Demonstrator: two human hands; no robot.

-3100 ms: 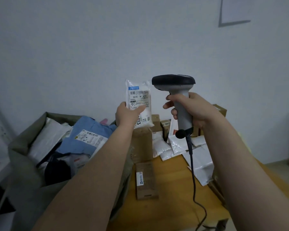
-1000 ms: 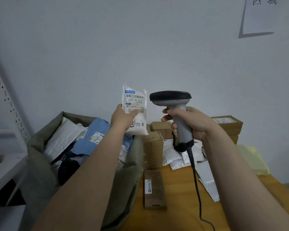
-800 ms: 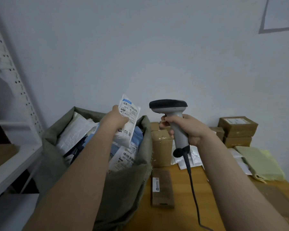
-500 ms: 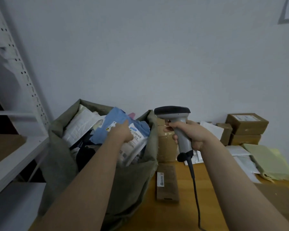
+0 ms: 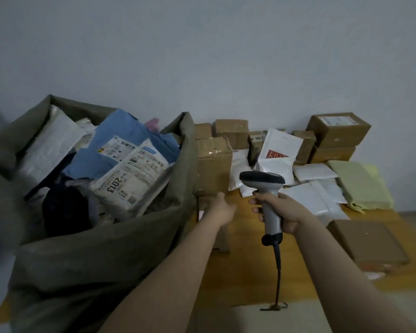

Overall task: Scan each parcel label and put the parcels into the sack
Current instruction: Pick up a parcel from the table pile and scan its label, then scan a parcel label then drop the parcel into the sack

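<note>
Head view puts our left hand [image 5: 222, 209] over the flat brown cardboard box [image 5: 223, 243] on the yellow wooden surface [image 5: 250, 272]. Its fingers are hidden, so we cannot tell if they grip. Our right hand [image 5: 282, 213], at 3 o'clock, clasps the grey handheld scanner [image 5: 262, 180]. That box seems to run 12 to 6, nearest the left, with the olive fabric sack [image 5: 94, 260] at 9 o'clock.
</note>
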